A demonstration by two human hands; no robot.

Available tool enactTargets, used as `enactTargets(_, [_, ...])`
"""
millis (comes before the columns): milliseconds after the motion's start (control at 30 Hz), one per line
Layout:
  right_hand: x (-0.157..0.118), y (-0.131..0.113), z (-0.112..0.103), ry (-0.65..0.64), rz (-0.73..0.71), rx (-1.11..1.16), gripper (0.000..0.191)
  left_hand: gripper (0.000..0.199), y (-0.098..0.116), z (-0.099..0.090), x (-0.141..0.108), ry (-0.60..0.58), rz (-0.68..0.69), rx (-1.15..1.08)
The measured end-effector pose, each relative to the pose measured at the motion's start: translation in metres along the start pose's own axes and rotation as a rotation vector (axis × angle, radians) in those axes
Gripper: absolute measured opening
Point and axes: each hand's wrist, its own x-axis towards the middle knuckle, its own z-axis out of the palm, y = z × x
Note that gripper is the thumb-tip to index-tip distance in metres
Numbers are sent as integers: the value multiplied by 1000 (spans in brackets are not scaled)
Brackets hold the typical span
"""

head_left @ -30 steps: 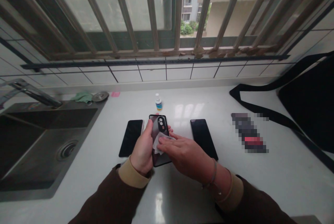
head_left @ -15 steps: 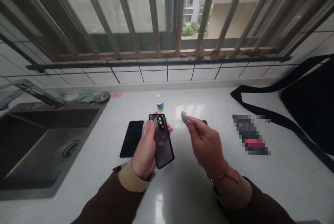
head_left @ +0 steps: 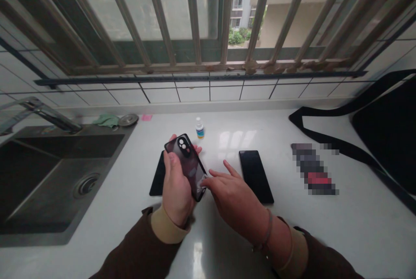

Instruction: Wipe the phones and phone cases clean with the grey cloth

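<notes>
My left hand (head_left: 178, 190) is closed around a dark translucent phone case (head_left: 190, 164), holding it tilted above the counter with its back upward; light shows through the camera holes. With thumb and forefinger pinched, my right hand (head_left: 232, 199) presses a small crumpled whitish wipe (head_left: 202, 182) against the case's lower right part; its other fingers stretch out. Partly hidden behind my left hand lies a black phone-like slab (head_left: 156, 179). A second black phone (head_left: 256, 177) lies just right of my right hand. Beyond the case stands a small white bottle with a blue and yellow label (head_left: 199, 129).
On the left is a sink (head_left: 55, 183) with a faucet (head_left: 48, 116). A green cloth (head_left: 107, 120), a metal drain strainer (head_left: 128, 120) and a pink slip (head_left: 147, 118) lie behind it. On the right are a pixelated item (head_left: 313, 168) and a black bag (head_left: 390, 118) with a strap.
My right hand has moved left and down, bringing the wipe onto the case. The case has shifted left and tilted further. The right-hand phone, mostly hidden before, now shows.
</notes>
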Motion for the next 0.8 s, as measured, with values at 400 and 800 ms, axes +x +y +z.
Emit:
enactTargets(400, [7, -11, -8, 46, 136, 538, 19, 59, -1, -1, 6, 20, -49, 37])
enactTargets(800, [12, 26, -32, 770, 514, 354, 31, 47, 10, 8, 2, -272, -677, -5])
